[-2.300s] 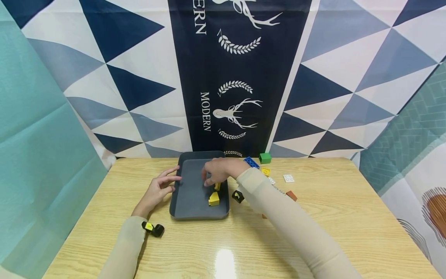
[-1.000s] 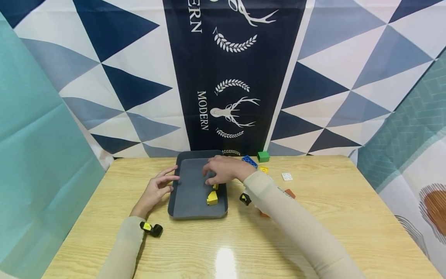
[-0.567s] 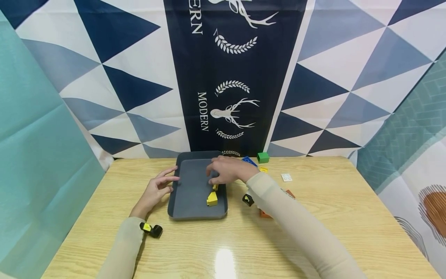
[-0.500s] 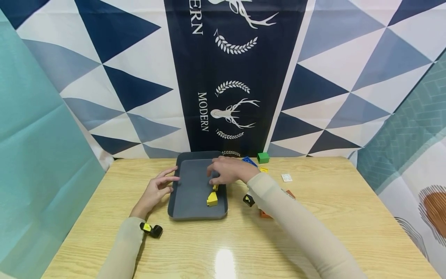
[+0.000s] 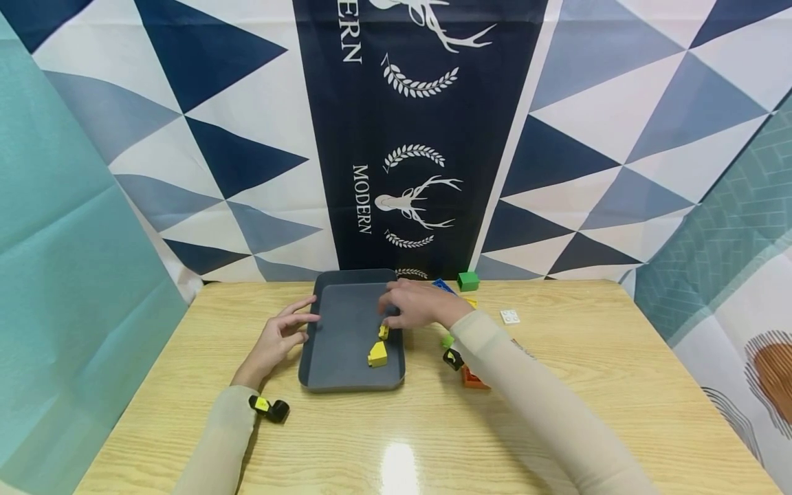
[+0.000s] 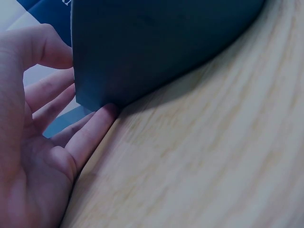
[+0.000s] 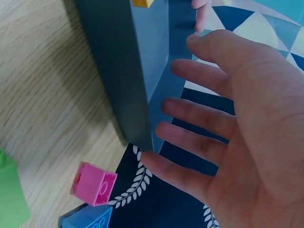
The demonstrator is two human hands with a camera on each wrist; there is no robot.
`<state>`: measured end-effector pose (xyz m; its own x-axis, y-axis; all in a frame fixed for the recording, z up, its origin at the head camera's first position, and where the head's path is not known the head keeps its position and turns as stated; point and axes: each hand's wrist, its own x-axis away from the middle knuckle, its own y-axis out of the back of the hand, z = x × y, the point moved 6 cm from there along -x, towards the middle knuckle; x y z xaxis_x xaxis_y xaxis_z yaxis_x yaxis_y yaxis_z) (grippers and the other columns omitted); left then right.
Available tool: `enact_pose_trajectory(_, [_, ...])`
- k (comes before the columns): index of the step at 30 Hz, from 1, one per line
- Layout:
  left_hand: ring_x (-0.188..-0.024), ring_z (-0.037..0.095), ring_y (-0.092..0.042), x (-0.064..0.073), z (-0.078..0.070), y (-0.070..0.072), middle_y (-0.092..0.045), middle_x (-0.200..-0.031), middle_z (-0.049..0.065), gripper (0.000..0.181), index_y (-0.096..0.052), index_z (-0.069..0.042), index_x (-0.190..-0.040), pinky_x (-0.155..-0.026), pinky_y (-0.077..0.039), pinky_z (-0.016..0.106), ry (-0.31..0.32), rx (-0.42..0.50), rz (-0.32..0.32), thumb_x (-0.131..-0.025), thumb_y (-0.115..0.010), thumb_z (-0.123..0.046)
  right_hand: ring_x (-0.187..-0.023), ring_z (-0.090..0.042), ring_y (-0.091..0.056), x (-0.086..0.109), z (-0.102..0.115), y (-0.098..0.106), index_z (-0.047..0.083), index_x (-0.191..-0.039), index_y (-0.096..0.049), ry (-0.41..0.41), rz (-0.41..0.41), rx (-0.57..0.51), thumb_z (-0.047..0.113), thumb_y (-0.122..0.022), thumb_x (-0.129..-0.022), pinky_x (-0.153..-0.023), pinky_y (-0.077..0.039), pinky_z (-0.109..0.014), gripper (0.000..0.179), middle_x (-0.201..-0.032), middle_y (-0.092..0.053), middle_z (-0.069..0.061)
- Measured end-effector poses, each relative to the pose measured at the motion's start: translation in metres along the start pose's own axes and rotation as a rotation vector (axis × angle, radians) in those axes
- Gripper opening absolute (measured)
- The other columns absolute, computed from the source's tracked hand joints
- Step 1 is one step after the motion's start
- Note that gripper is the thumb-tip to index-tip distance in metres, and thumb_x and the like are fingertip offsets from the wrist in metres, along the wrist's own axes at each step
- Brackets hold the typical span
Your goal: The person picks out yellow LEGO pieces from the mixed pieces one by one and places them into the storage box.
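Observation:
A dark grey tray [image 5: 340, 344] lies on the table with a yellow sloped brick [image 5: 377, 356] and a smaller yellow piece [image 5: 383, 333] inside, near its right wall. My left hand [image 5: 272, 347] rests at the tray's left side, fingers loosely spread; in the left wrist view the fingertips meet the tray wall low down. Over the right part of the tray is my right hand [image 5: 416, 304], its thumb close above the smaller yellow piece in the head view. Nothing shows between the separated fingers of that hand [image 7: 223, 109] in the right wrist view.
Right of the tray lie a blue brick [image 5: 443, 284], a green brick [image 5: 468, 281], a yellow brick [image 5: 472, 302], a white brick [image 5: 510, 316] and an orange-red brick [image 5: 474, 379]. A pink brick [image 7: 95, 184] shows in the right wrist view. A patterned cloth [image 5: 266, 151] hangs behind the table.
My right hand has moved right across the tray, toward its right wall, uncovering more of the smaller yellow piece. My left hand has stayed at the tray's left side.

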<state>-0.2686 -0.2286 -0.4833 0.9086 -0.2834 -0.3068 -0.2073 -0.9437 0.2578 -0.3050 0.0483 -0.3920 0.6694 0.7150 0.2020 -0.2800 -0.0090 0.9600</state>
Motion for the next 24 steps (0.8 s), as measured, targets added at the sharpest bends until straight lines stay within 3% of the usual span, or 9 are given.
enact_pose_trajectory(2, [-0.161, 0.020, -0.047, 0.000, 0.000, 0.000, -0.042, -0.174, 0.035, 0.041, -0.072, 0.016, -0.134, -0.120, -0.045, 0.005, -0.002, -0.006, -0.003, -0.094, -0.060, 0.017, -0.130, -0.029, -0.065, 0.002, -0.002, 0.000, 0.020, -0.132, -0.082, 0.008, -0.013, 0.003, 0.034, -0.071, -0.109, -0.115, -0.060, -0.051, 0.029, -0.142, -0.072, -0.010])
enact_pose_trajectory(8, [-0.155, 0.005, -0.048, 0.001, 0.000, 0.000, -0.042, -0.173, 0.038, 0.040, -0.071, 0.019, -0.133, -0.121, -0.045, 0.006, -0.007, -0.012, -0.008, -0.094, -0.059, 0.019, -0.127, -0.029, -0.067, 0.009, -0.010, 0.000, 0.019, -0.130, -0.082, 0.018, -0.065, 0.009, 0.033, -0.072, -0.109, -0.109, -0.063, -0.051, 0.028, -0.141, -0.072, -0.011])
enact_pose_trajectory(15, [-0.162, 0.026, -0.047, -0.001, 0.000, -0.001, -0.043, -0.174, 0.036, 0.041, -0.072, 0.017, -0.134, -0.121, -0.045, 0.006, 0.006, -0.009, -0.003, -0.095, -0.060, 0.017, -0.124, -0.028, -0.067, 0.016, -0.020, 0.000, 0.016, -0.129, -0.083, 0.004, -0.099, 0.004, 0.031, -0.074, -0.107, -0.112, -0.062, -0.052, 0.027, -0.137, -0.073, -0.011])
enact_pose_trajectory(19, [-0.158, 0.013, -0.049, 0.000, 0.000, 0.000, -0.042, -0.174, 0.037, 0.040, -0.071, 0.018, -0.133, -0.120, -0.045, 0.006, -0.002, -0.004, -0.007, -0.094, -0.060, 0.018, -0.128, -0.030, -0.067, 0.019, -0.026, -0.001, 0.016, -0.129, -0.083, -0.015, -0.113, -0.016, 0.031, -0.073, -0.107, -0.113, -0.062, -0.055, 0.028, -0.139, -0.073, -0.009])
enact_pose_trajectory(24, [-0.153, -0.002, -0.049, 0.001, 0.000, 0.001, -0.041, -0.173, 0.038, 0.040, -0.071, 0.018, -0.133, -0.120, -0.045, 0.006, -0.020, 0.003, -0.008, -0.094, -0.060, 0.018, -0.118, -0.025, -0.065, 0.023, -0.033, -0.002, 0.019, -0.129, -0.083, -0.051, -0.124, -0.026, 0.034, -0.072, -0.108, -0.100, -0.063, -0.051, 0.028, -0.136, -0.073, -0.008])
